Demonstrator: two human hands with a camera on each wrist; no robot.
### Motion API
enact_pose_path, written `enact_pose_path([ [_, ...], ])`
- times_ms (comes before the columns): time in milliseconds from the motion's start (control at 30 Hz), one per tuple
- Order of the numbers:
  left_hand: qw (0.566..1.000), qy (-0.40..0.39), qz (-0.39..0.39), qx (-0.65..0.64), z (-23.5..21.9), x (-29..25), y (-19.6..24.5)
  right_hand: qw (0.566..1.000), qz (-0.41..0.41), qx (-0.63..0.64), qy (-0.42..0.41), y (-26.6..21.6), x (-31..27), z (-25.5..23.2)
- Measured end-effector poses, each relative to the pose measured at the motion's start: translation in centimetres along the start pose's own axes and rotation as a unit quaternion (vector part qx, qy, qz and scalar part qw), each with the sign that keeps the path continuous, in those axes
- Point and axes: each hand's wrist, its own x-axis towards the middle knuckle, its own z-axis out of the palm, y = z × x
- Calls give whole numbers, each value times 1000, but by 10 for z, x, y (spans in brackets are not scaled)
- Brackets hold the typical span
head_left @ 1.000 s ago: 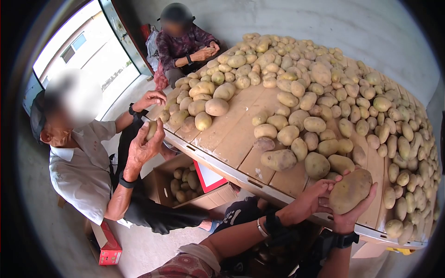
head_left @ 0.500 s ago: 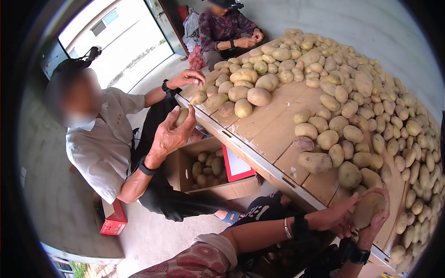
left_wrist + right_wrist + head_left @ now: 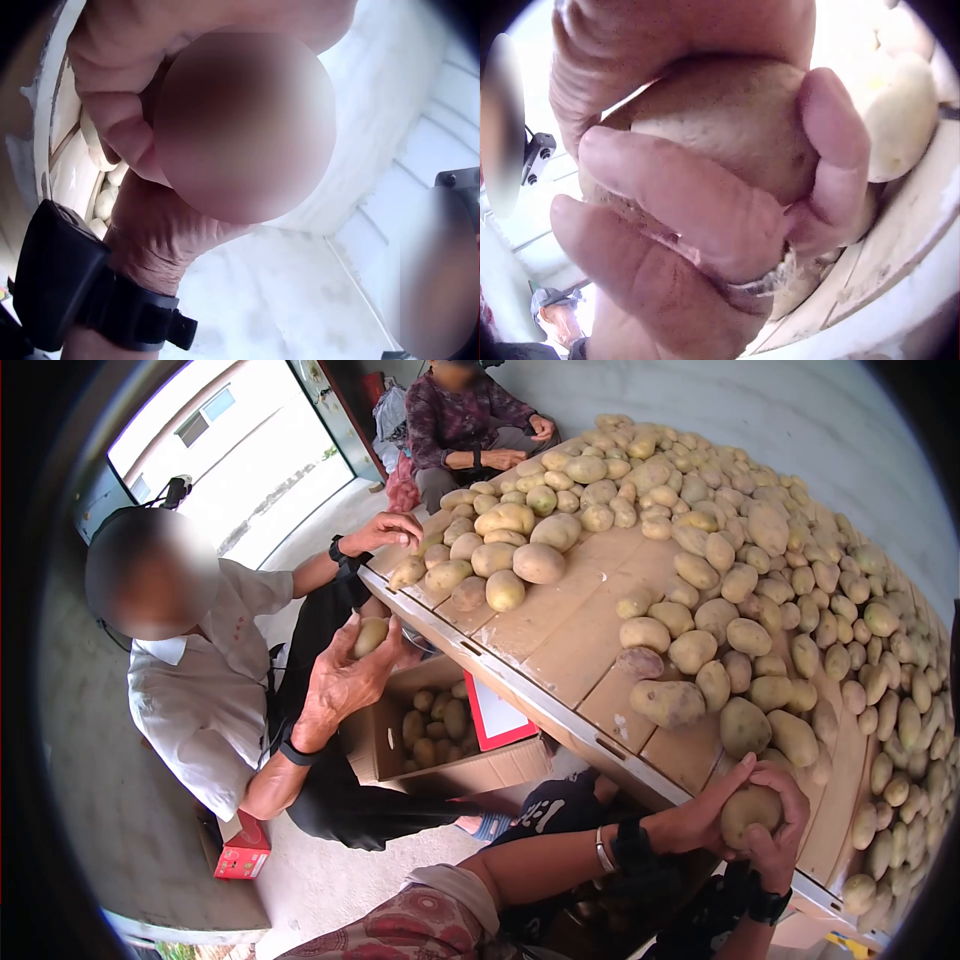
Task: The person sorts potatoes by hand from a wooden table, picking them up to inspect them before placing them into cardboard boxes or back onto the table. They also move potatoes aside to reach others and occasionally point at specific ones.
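Observation:
A large tan potato (image 3: pixel 750 812) is held between both hands beside the table's near edge. My left hand (image 3: pixel 692 822) holds its left side; in the right wrist view the ringed fingers (image 3: pixel 697 202) of that hand wrap across the potato's skin (image 3: pixel 727 112). On the other side, my right hand (image 3: pixel 788 828) curls round the potato, fingers over its far side and thumb at the front. A blurred disc in the left wrist view hides the potato, with my left hand (image 3: pixel 120 67) above and my right hand (image 3: pixel 161 225) below.
Many potatoes (image 3: pixel 780 580) cover the wooden table (image 3: pixel 570 650). Seated at left, a person in a white shirt (image 3: pixel 200 690) holds a smaller potato (image 3: pixel 370 637). Another person (image 3: pixel 460 420) sits at the far end. A cardboard box (image 3: pixel 480 772) with potatoes stands below the table edge.
My hands have turned the potato, and my right fingers have come round over it. The head view has swung. At the far end, the seated person's hands have moved apart.

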Motion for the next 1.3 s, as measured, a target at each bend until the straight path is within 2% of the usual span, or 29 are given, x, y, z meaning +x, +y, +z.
enact_pose_path([
  [100,999,33,26,3,5,0,1,1000,-6,2,11,-1,-1,2],
  [233,1000,10,16,-21,4,4,-5,1000,-1,-17,26,-2,-2,-1],
  [300,988,75,130,-37,15,7,-8,1000,25,3,6,5,-3,-14],
  [367,980,27,171,103,7,4,0,986,10,90,138,20,-6,-19],
  [400,989,11,131,63,4,1,5,960,-11,227,162,32,-7,-32],
  [433,975,26,148,161,1,0,8,915,-39,358,181,44,-8,-45],
  [467,966,61,172,181,-8,3,5,885,-49,420,196,50,-9,-61],
  [500,976,103,159,109,9,-2,14,838,21,433,330,47,-4,-70],
  [533,971,175,148,71,9,-3,17,814,29,424,395,39,1,-73],
  [567,971,162,163,72,-2,0,22,797,33,424,430,41,2,-77],
  [600,972,158,166,46,-4,1,26,773,25,463,433,48,0,-84],
  [667,974,140,166,64,-7,-2,24,779,-17,573,253,85,-27,-119],
  [700,983,68,156,68,-9,-5,27,780,-15,569,260,80,-28,-116],
  [733,986,-5,146,74,-10,-5,28,784,12,531,322,73,-21,-109],
  [767,989,-10,132,71,-9,-6,25,783,39,490,382,66,-17,-104],
  [867,988,-2,113,101,-6,-8,17,799,-9,481,362,62,-23,-112],
  [1000,981,-20,101,166,-4,-10,14,776,16,468,422,51,-28,-123],
  [1067,963,-92,21,251,-5,-12,14,774,13,464,431,50,-33,-128],
  [1100,964,-96,20,248,-3,-14,10,784,17,460,417,51,-35,-130],
  [1167,949,-84,-57,297,0,-16,6,793,20,467,391,55,-38,-133],
  [1200,949,-85,-58,299,-2,-14,2,792,18,467,392,54,-39,-132],
  [1267,948,-71,18,310,-7,-8,-7,786,24,469,401,52,-39,-132],
  [1300,948,-72,18,310,-8,-7,-4,786,23,469,402,51,-40,-132],
])
